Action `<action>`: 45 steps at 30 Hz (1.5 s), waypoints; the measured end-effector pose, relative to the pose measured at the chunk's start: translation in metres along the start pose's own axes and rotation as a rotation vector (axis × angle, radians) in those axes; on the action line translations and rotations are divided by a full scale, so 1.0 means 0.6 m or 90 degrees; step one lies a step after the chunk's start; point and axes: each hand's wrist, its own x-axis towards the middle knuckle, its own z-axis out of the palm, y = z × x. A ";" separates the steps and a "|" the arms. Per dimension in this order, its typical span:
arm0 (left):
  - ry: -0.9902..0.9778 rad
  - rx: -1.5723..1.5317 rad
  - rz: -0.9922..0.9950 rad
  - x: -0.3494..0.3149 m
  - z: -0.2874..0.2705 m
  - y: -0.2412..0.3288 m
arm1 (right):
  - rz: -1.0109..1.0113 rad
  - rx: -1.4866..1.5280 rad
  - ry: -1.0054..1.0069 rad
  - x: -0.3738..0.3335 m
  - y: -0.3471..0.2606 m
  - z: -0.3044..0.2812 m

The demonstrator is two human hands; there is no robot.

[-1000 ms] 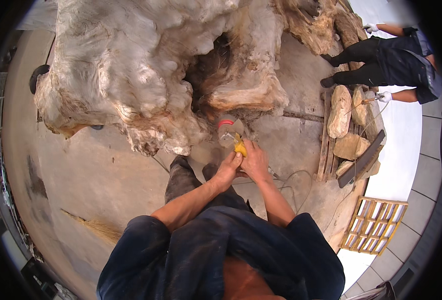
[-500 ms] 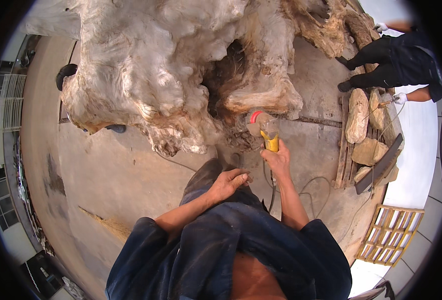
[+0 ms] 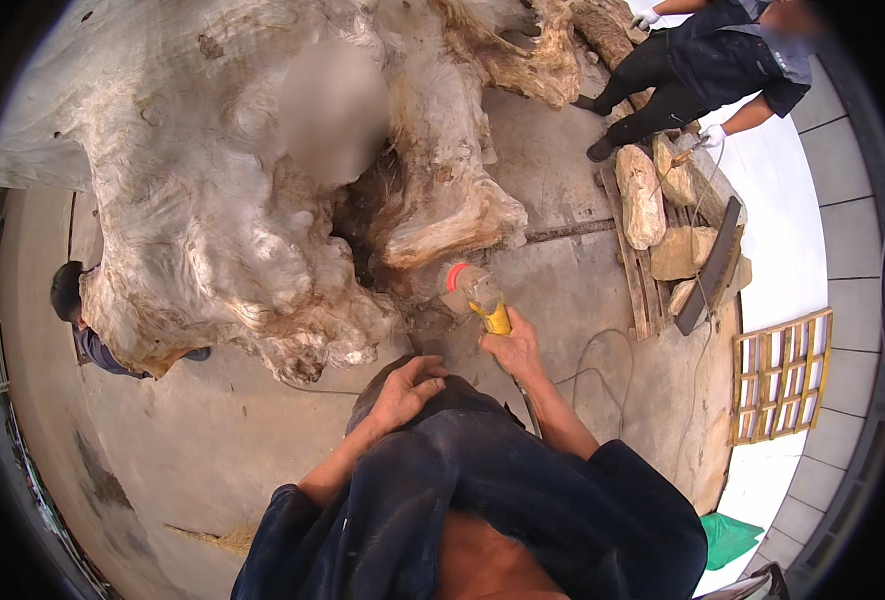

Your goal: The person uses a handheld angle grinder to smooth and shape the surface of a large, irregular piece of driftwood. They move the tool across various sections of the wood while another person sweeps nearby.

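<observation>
The right grip (image 3: 514,346) holds a yellow tool (image 3: 496,320); the left grip (image 3: 406,393) is loosely spread. Ahead is big pale wood (image 3: 213,230); below, brownish floor (image 3: 223,445); stones (image 3: 639,197) lie ahead-right.

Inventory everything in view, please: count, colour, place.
gnarled wood: one mass, grey-brown, upper left and centre
power tool: one, yellow and grey, near centre
cable: at least one, grey, floor right of centre
stones: several, tan, right
pallet: one, brown, under stones
bar: one, dark, by stones
slatted frame: one, yellow-brown, far right
strip: one, white, right
sheet: one, green, lower right
straw bundle: one, tan, lower left
co-workers: two, dark-clothed, upper right and left
floor: one, tan-grey, middle
shirt: one, dark blue, bottom
left grip: one, bare, at lap
right grip: one, bare, around power tool
</observation>
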 end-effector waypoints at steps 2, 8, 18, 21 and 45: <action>-0.020 0.033 0.011 0.009 -0.008 0.009 | -0.030 -0.027 0.019 -0.003 0.018 -0.001; -0.085 -0.037 -0.009 0.039 -0.014 0.003 | 0.021 -0.051 0.041 -0.021 -0.002 -0.004; -0.109 0.066 -0.020 0.100 0.093 0.064 | 0.001 -0.129 -0.029 0.023 -0.008 -0.077; -0.112 0.055 0.027 0.138 0.151 0.099 | -0.002 -0.150 -0.065 0.048 -0.008 -0.124; 0.150 -0.091 -0.044 0.180 0.293 0.059 | 0.143 0.062 0.033 0.111 0.069 -0.397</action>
